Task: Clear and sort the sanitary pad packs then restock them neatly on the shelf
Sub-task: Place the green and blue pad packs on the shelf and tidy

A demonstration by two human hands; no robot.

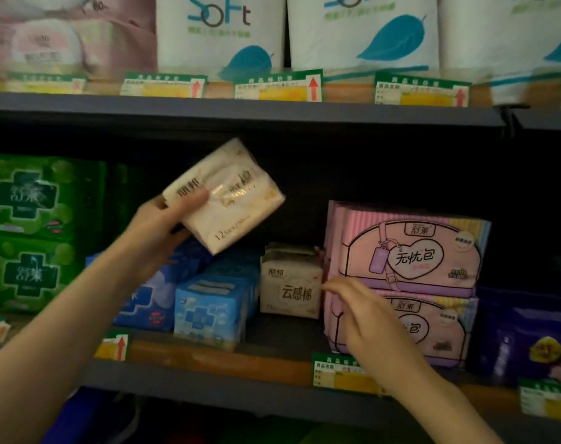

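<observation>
While the left hand point(163, 219) grips a cream pad pack point(224, 195) tilted in the air, thumb across its front and fingers curled behind, blue packs point(208, 302) stand on the shelf point(224, 363) directly below it and green packs point(32, 232) are stacked to its left. A second cream pack point(290, 283) stands on the shelf below and to the right of the held one, in a narrow gap between the blue packs and two stacked pink packs point(410, 283). The right hand point(365, 318), fingers loosely spread and holding nothing, reaches with its fingertips point(328, 286) at that cream pack's right edge; contact cannot be confirmed. Purple packs point(528, 341) lie to its right, white tissue rolls point(362, 30) on the shelf above
</observation>
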